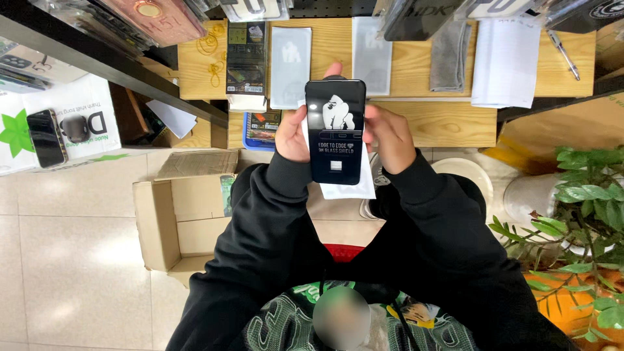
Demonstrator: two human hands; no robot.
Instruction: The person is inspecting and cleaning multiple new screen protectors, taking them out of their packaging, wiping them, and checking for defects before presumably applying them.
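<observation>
Both hands are up in front of the chest, and between them sits a black screen-protector pack (335, 132), upright and face toward the camera. The left hand (292, 134) grips its left edge, fingers curled behind, one fingertip peeking over the top. The right hand (387, 136) clamps the right edge, thumb on the front. A white sleeve (351, 185) sticks out below and behind the pack, held along with it.

To do this well, I'd judge the grip should stay at the edges, thumbs off the middle of the face, and the pack square to the sleeve so it slides rather than jams.

Out past the hands, the wooden desk (429, 120) carries more flat packs: a dark one (246, 57), two pale ones (290, 65), a grey cloth (450, 57), a white notepad (507, 62) and a pen (563, 53). Yellow rubber bands (211, 49) lie at the left end. Below, an open cardboard box (170, 224) sits on the tiled floor (71, 260). A leafy green plant (585, 214) stands at the right, and a dark phone (47, 138) rests on a white box at far left.
</observation>
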